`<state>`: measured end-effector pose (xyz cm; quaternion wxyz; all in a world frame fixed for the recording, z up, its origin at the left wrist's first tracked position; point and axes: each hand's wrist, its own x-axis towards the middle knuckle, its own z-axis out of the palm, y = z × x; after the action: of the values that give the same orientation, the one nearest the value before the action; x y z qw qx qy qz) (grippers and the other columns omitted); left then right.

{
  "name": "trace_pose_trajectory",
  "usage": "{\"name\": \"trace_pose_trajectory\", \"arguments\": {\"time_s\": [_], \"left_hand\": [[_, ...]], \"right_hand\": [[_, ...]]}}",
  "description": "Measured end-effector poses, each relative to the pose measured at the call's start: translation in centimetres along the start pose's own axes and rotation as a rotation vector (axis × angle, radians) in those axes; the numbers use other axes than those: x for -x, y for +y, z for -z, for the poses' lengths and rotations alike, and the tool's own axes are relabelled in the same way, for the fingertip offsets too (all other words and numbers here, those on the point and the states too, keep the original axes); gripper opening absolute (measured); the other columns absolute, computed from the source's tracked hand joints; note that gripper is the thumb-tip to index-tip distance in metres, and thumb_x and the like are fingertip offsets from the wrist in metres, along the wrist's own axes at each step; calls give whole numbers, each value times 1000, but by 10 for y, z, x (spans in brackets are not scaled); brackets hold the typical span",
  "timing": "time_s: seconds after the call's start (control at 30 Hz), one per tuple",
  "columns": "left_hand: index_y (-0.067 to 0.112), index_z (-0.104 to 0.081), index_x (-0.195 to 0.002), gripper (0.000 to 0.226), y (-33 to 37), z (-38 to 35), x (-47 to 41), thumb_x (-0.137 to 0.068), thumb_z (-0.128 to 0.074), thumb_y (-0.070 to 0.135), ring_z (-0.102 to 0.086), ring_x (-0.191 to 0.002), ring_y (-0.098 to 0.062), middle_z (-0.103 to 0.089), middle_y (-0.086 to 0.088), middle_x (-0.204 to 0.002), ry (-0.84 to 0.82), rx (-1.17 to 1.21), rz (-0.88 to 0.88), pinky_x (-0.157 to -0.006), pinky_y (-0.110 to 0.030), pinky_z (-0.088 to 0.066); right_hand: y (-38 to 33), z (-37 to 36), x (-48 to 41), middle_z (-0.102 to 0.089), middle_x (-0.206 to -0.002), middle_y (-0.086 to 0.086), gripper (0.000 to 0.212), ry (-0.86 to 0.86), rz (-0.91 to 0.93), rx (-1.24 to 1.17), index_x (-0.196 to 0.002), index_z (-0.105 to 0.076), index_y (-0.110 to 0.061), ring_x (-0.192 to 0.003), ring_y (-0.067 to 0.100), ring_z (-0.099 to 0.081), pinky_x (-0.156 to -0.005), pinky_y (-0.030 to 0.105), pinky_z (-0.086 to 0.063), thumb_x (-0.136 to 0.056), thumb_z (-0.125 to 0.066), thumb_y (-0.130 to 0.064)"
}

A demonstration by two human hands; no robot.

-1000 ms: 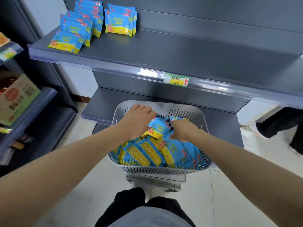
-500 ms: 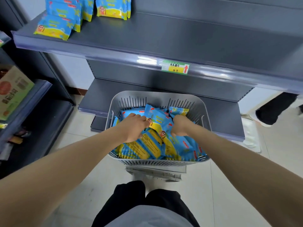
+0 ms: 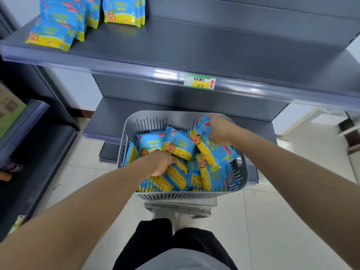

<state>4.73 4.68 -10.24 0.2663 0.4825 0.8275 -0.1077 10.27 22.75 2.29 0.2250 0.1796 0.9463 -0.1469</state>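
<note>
A grey slotted basket stands on the floor before me, filled with several blue and yellow packets. My right hand grips one packet and holds it raised above the pile near the basket's far right rim. Lower in the pile, my left hand has its fingers curled round another packet. More of the same packets stand in rows at the left end of the grey shelf above.
A green and yellow price tag sits on the shelf's front strip. A lower shelf lies behind the basket. Another rack with a cardboard box stands at the left. Tiled floor surrounds the basket.
My right hand has lifted a packet up and to the right, out of the pile. My left hand has stayed in the basket, gripping a packet. The view has tilted slightly.
</note>
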Motion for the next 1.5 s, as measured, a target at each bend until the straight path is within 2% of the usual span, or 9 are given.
{"name": "trace_pose_trajectory", "arguments": {"time_s": [0.27,0.43,0.63,0.8,1.0,1.13,1.33,1.43,1.5], "left_hand": [[18,-50,-130,36,-16,45,27,-94,-46,22,-54,-104,-29,-55,-6,-121,49,267,40,-79,-30,-39],[5,-48,-82,20,-40,82,49,-95,-42,19,-61,-65,-21,-51,-9,-75,194,459,139,-55,-30,-34],[7,-60,-102,17,-59,132,71,-93,-51,18,-61,-63,-13,-61,-5,-87,319,577,153,-68,-31,-48],[13,-68,-106,25,-75,162,81,-83,-58,12,-54,-80,-18,-61,-3,-91,402,416,117,-73,-27,-44],[11,-67,-98,17,-100,200,88,-87,-56,7,-56,-75,-16,-59,0,-87,570,540,70,-58,-17,-43],[10,-60,-95,14,-116,230,85,-91,-49,3,-62,-67,-23,-58,-7,-83,676,831,90,-68,-34,-57],[9,-52,-92,15,-131,271,74,-94,-44,-3,-56,-69,-18,-52,-7,-83,860,1014,167,-53,-14,-53],[11,-56,-91,23,-138,277,65,-87,-51,-11,-52,-72,-16,-51,-5,-87,902,979,200,-67,-27,-56],[15,-56,-90,28,-142,279,58,-82,-58,-11,-49,-67,-15,-51,-6,-93,919,911,272,-72,-36,-55]], "right_hand": [[-7,20,9,-43,-73,6,15,3,-11,-3,-101,-50,-2,-55,14,-35,-46,24,-27,-91,-40,-1],[-22,49,11,-43,-69,7,25,38,-9,21,-117,-32,0,-56,16,-40,-45,28,-28,-93,-39,-5],[-45,97,5,-58,-101,24,37,178,75,56,-129,-29,2,-75,30,-49,-59,33,-35,-93,-39,-3],[-54,134,-11,-46,-135,19,65,213,150,-88,-149,-11,-17,-110,35,-51,-81,31,-38,-93,-43,-8],[-62,169,-33,-45,-100,-1,25,303,217,-100,-110,-65,-14,-82,16,-44,-55,13,-32,-93,-48,-7],[-68,197,-47,-44,-103,1,31,318,228,-85,-109,-60,-20,-86,19,-45,-59,25,-36,-81,-67,-9],[-77,244,-82,-50,-119,9,64,315,349,-32,-137,-39,-29,-89,28,-54,-59,31,-45,-83,-51,3],[-83,264,-104,-53,-104,12,80,373,444,13,-148,-18,-28,-86,29,-52,-64,36,-43,-82,-48,7],[-88,273,-121,-54,-101,13,69,422,484,24,-144,-28,-15,-88,28,-52,-67,33,-40,-83,-52,6]]}}
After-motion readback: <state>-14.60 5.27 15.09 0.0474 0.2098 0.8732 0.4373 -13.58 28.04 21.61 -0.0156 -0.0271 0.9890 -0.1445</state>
